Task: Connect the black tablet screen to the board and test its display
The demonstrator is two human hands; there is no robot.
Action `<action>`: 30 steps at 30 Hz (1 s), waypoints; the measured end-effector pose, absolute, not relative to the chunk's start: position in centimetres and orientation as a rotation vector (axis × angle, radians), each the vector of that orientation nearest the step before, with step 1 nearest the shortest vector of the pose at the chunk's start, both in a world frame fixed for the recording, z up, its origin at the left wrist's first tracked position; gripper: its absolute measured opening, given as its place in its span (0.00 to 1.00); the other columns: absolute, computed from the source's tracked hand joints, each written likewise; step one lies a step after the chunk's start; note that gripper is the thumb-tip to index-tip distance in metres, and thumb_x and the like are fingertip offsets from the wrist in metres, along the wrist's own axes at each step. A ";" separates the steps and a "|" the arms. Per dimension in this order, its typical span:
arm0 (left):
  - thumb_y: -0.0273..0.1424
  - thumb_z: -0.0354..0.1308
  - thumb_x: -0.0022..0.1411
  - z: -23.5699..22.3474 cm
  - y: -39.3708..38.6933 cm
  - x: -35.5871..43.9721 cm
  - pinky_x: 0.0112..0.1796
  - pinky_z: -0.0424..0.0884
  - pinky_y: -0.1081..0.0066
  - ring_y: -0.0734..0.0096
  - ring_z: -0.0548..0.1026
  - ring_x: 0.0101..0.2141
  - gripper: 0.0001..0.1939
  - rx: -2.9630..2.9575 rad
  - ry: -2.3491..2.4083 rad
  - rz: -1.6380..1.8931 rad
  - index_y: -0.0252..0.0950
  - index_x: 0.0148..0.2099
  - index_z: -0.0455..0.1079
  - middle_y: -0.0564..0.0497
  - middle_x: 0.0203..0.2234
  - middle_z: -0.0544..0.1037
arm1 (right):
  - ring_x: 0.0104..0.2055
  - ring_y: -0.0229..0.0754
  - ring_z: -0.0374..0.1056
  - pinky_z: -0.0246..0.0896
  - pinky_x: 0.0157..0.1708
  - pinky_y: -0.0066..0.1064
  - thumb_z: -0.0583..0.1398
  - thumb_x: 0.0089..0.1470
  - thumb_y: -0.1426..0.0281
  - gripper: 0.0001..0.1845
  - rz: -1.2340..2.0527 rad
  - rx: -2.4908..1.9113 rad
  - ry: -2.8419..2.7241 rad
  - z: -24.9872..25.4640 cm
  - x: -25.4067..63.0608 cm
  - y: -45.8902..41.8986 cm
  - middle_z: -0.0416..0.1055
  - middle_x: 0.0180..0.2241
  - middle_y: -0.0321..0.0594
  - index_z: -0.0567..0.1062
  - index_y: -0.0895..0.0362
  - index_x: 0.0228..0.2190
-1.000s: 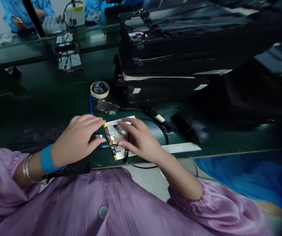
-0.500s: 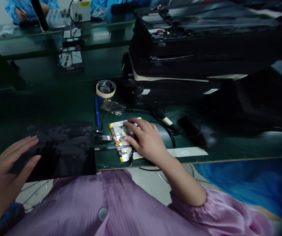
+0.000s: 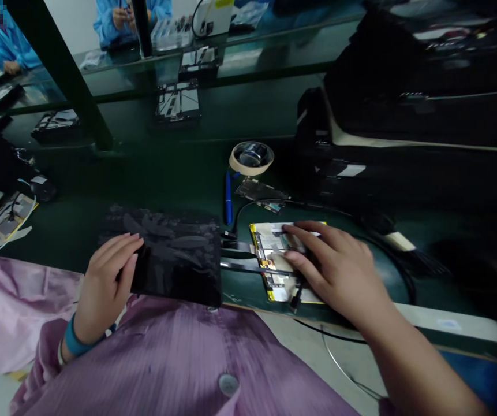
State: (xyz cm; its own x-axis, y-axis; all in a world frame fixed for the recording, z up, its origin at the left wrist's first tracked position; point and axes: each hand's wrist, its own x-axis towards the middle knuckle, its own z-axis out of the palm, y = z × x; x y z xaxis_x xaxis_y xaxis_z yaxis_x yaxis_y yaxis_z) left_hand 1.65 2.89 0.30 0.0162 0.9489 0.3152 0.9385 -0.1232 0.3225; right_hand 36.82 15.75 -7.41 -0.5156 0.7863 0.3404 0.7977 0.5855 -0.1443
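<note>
A black glossy screen panel (image 3: 176,254) lies flat at the table's front edge, smudged across its surface. My left hand (image 3: 107,280) rests over its left end, fingers stretched out and holding nothing. Flat ribbon cables (image 3: 242,263) run from the panel's right side to a circuit board (image 3: 274,245) with yellow tape on its edges. Over the right part of this board lies my right hand (image 3: 339,266), fingers extended and thumb apart, hiding much of it. A short black cable plug (image 3: 295,301) sticks out below the thumb.
Behind the board lie a blue pen (image 3: 228,199), a tape roll (image 3: 251,159) and a loose circuit board (image 3: 263,193). A bundled black cable (image 3: 404,242) lies right. Large black cases (image 3: 404,173) stand behind it. A green post (image 3: 66,81) rises left; co-workers in blue sit across.
The view has swung left, so the table things appear further right. My left hand has moved in over the panel, its fingers closer together. My right hand stays on the board.
</note>
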 end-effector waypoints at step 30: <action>0.27 0.46 0.69 1.1 2.5 2.5 0.58 0.63 0.47 0.52 0.62 0.63 0.17 2.404 1.916 0.609 0.34 0.53 0.72 0.40 0.60 0.69 | 0.46 0.59 0.70 0.65 0.38 0.47 0.44 0.68 0.55 0.28 0.004 -1.304 -2.441 -7.7 36.8 15.9 0.72 0.48 0.56 0.73 0.60 0.49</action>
State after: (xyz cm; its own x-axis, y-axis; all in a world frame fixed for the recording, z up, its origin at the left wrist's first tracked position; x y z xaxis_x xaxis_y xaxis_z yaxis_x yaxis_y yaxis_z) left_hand 2.45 2.48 1.08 0.1770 0.9394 0.2935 0.9364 -0.2526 0.2437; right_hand 36.83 15.95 -7.66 -0.5023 0.8029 0.3211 0.8019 0.5715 -0.1745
